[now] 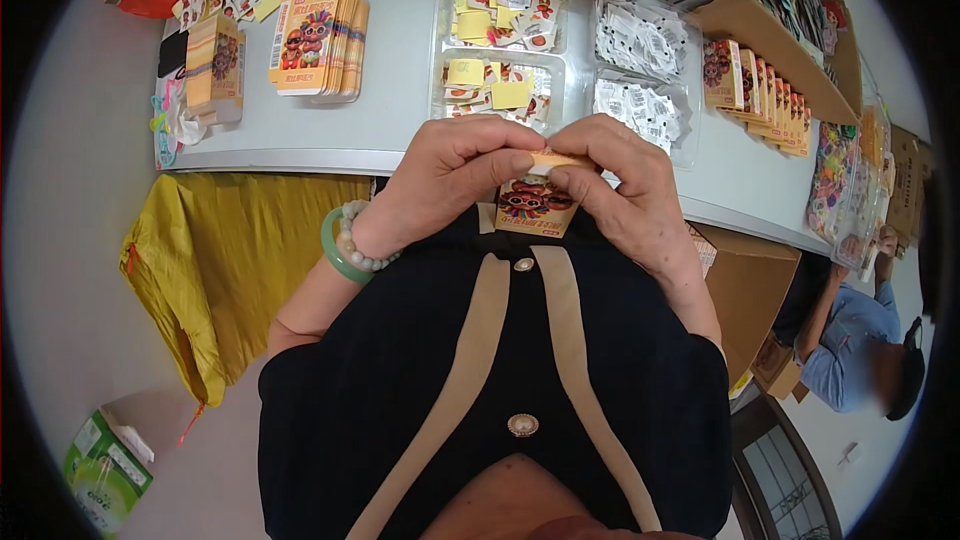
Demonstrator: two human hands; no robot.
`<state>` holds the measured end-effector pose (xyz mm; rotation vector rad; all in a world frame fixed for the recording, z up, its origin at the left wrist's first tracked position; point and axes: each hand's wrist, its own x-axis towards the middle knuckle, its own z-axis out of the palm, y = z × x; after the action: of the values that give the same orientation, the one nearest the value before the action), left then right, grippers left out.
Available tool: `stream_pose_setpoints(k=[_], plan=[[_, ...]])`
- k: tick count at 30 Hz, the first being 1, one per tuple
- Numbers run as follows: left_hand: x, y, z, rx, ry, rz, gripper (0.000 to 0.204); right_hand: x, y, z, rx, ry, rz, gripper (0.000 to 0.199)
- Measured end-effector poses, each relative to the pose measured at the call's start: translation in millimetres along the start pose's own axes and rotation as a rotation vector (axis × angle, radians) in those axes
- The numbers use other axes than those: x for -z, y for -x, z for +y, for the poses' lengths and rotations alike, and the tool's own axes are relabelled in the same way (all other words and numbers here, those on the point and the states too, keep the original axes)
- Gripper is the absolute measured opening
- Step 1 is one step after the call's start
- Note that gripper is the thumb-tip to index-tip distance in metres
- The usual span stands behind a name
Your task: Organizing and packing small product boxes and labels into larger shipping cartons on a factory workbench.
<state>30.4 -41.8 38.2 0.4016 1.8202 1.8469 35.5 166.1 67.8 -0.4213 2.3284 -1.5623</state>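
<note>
Close to my chest, at the table's near edge, a small orange printed carton (535, 208) stands between my hands. My left hand (455, 168) is closed, its thumb and fingers pinching the carton's end flap from the left. From the other side my right hand (632, 180) grips the same end, thumb and fingertips on the flap. The fingers cover part of that end, so the inside of the carton is hidden. Just beyond my hands are a clear tray of stickers and yellow paper pieces (500, 85) and a tray of small white packets (640, 112).
Flat cartons (318, 38) are stacked at left on the white table (385, 130), beside another carton stack (213, 70). Finished-looking cartons (765, 95) line the right side. A yellow cloth bag (245, 280) hangs below left. Another person (855, 340) works at far right.
</note>
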Motion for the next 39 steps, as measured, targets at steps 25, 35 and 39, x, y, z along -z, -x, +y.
stream_pose_setpoints(k=[25, 35, 39], plan=[[5.3, 1.2, -14.4, -0.185, -0.196, 0.089, 0.016, -3.1, -0.8, 12.2, 0.176, 0.093, -0.042, 0.015], [1.9, 1.9, -13.9, -0.089, -0.209, 0.072, 0.019, 0.7, 4.9, 30.1, 0.130, -0.027, -0.047, 0.021], [-2.0, -2.1, -15.1, -0.231, -0.237, 0.055, 0.021, -4.4, 5.5, 39.2, 0.151, -0.054, -0.048, 0.022]])
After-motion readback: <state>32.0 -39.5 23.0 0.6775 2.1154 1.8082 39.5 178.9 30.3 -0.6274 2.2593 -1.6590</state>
